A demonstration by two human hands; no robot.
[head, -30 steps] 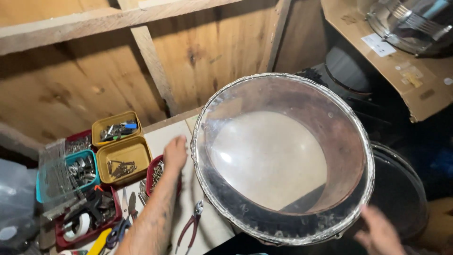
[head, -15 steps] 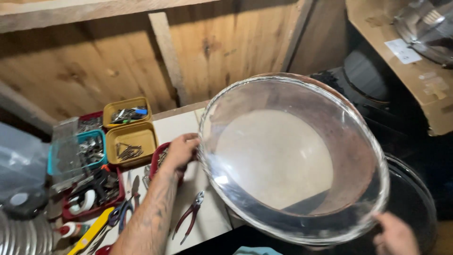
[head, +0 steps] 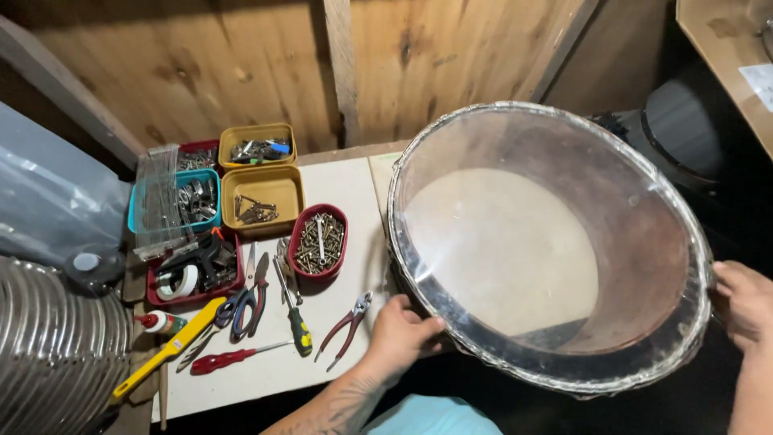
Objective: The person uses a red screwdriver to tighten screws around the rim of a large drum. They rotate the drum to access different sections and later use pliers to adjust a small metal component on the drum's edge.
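A large round drum (head: pixel 555 242) with a clear head fills the right half of the view, tilted toward me. My left hand (head: pixel 400 332) grips its lower left rim. At the far right, my right hand (head: pixel 745 302) holds the opposite rim. Through the clear head I see the brown inner shell and a pale surface behind. The drum's left edge rests at the right side of a white worktop (head: pixel 338 193).
On the worktop lie red-handled pliers (head: pixel 345 324), a screwdriver (head: pixel 291 306), scissors (head: pixel 245 300) and a yellow tool (head: pixel 169 348). Trays of screws (head: pixel 319 242) and parts (head: pixel 259 192) sit behind. A ribbed metal duct (head: pixel 48 346) is at left, wooden wall behind, another dark drum (head: pixel 680 129) at right.
My view has tipped down and right, showing more of the worktop. My left hand slid down the drum's rim toward me; my right hand moved up the right rim.
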